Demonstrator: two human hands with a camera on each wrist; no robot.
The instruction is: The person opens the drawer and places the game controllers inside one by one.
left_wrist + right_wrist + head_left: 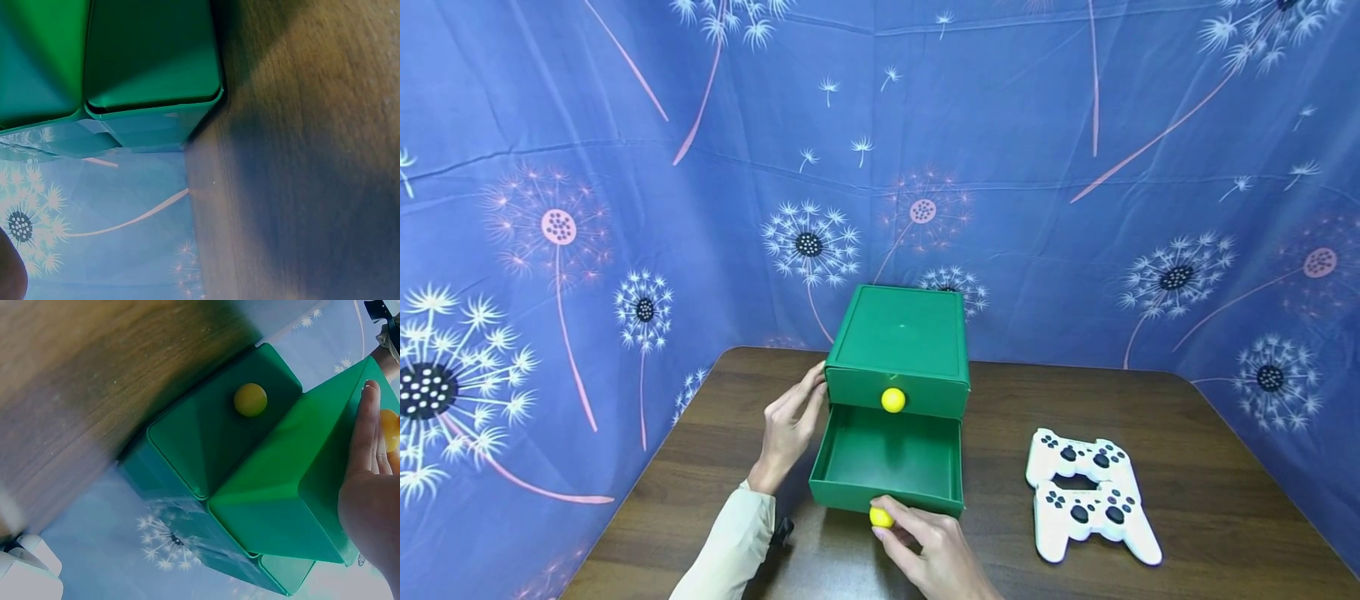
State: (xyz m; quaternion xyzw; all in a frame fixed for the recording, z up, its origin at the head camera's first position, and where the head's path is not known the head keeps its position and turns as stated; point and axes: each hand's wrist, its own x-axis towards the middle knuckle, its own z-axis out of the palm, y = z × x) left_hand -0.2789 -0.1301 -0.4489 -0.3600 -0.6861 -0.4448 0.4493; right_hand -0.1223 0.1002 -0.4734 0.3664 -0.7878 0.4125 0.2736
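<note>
A green two-drawer box (901,329) stands on the wooden table, its upper drawer (857,388) closed and bearing a yellow ball knob (892,400). Below it the lower drawer (823,492) is pulled well out, its bare green floor showing. My right hand (934,546) pinches this drawer's yellow ball knob (882,517) between thumb and fingers; the right wrist view also has the knob (390,430) at those fingers. With extended fingers, my left hand (790,429) touches the box's left side near the upper front corner. Only a dark bit of that hand enters the left wrist view.
Two white game controllers (1097,521) lie one before the other on the table (1217,492), right of the box. A blue cloth (1037,275) with dandelion prints hangs behind and beside the table.
</note>
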